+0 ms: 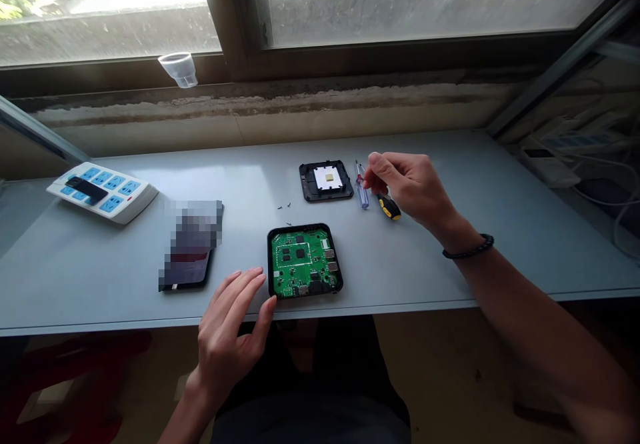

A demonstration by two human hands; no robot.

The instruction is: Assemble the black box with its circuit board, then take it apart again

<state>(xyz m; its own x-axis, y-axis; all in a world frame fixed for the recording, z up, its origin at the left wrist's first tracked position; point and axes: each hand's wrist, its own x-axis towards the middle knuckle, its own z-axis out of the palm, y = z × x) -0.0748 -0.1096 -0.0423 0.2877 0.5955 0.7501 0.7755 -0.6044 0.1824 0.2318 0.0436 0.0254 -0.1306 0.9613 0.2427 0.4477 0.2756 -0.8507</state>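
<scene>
A black case with a green circuit board (301,262) lies open near the table's front edge. My left hand (234,321) is at its left side, fingers spread, holding nothing. My right hand (405,184) is over the back right of the table, its fingers pinched together beside the screwdrivers; what they hold, if anything, is hidden. A screwdriver with a clear purple handle (362,193) and one with a yellow and black handle (389,208) lie there. The black cover (310,193) with a white pad rests left of them. Several tiny screws (289,205) lie between cover and case.
A phone (193,251) lies to the left. Farther left stands a white power strip (131,205) with a dark object on top. A clear plastic cup (180,69) is at the window frame. Cables (600,194) are at the far right.
</scene>
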